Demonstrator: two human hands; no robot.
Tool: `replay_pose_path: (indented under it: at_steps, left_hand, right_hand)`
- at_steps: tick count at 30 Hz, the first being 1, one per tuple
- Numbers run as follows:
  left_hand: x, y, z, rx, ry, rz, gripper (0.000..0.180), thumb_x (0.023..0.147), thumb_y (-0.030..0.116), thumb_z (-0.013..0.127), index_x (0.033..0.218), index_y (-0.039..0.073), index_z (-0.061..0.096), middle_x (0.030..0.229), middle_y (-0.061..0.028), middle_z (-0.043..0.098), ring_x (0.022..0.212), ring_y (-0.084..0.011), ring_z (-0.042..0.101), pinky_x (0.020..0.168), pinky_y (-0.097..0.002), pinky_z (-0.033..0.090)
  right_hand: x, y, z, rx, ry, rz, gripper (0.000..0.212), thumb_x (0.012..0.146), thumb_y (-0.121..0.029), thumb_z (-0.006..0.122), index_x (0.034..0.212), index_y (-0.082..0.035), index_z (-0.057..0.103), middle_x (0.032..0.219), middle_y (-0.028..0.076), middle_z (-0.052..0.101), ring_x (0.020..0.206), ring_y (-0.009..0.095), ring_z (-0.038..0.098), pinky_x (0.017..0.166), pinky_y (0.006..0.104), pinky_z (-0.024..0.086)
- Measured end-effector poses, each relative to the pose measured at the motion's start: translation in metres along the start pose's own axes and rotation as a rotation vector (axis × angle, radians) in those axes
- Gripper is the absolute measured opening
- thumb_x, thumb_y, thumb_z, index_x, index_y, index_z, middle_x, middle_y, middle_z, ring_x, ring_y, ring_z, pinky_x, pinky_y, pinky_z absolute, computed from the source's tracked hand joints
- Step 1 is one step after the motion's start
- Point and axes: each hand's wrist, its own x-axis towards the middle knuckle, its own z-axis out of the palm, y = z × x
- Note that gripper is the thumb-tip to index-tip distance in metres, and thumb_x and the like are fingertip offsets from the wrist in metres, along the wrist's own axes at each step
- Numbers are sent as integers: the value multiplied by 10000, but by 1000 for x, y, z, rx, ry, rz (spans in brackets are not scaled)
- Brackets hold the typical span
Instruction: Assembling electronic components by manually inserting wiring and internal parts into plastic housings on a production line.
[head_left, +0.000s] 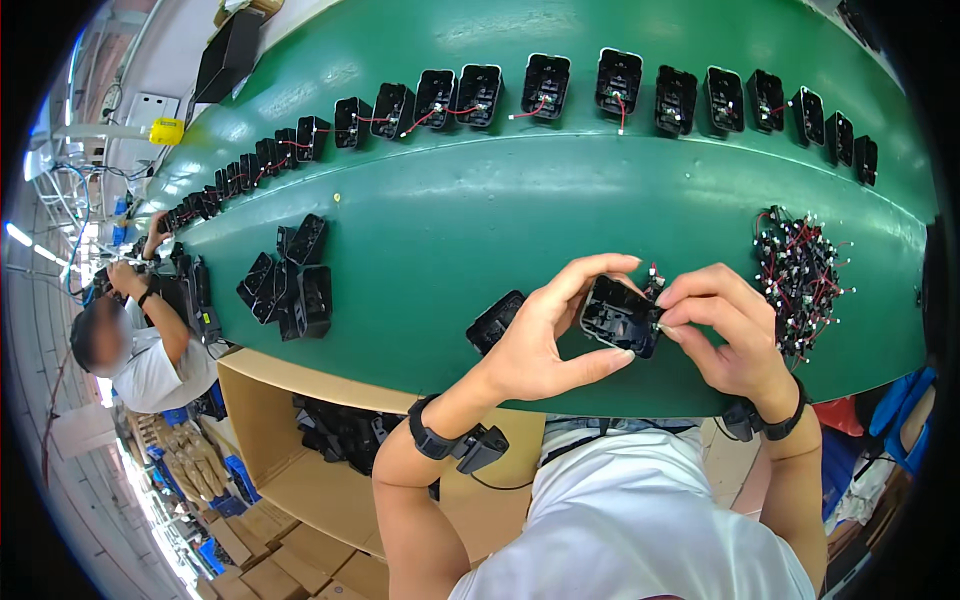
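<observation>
My left hand (540, 345) is closed around a black plastic housing (612, 312), its thumb along the near side and its fingers over the far side. The housing's hollow inside faces up. At its right edge, my right hand (735, 325) has thumb and fingers pinched on a small wired part, mostly hidden by the fingertips. A small white connector with red wire (653, 277) sticks up between the two hands. Just left of my left hand, another black housing (494, 322) lies on the green table, partly covered by the hand.
A heap of red and black wires with white connectors (800, 280) lies to the right. Several open housings (545, 85) form a long curved row at the back, some trailing red wires. Stacked housings (313, 290) stand at left, above a cardboard box (245, 420). A co-worker (160, 350) sits far left.
</observation>
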Motion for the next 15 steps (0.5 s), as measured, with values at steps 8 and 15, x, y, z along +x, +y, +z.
replay_pose_path:
  at_steps: [8,15]
  left_hand:
    - [3,-11,12,704,285,629,509,681,45,825,1097,34,531,1088,-169,609,945,-297,639,769,-349,544]
    - [-17,-19,9,951,254,633,427,686,97,805,1042,28,578,1096,-146,613,894,-298,651,718,-384,541]
  right_hand:
    - [-3,-3,5,109,77,147,165,728,23,735,843,-25,628,965,116,624,839,242,634,720,324,518]
    - [10,-12,21,123,61,106,159,765,25,695,862,-20,577,1006,167,563,929,298,584,818,381,489]
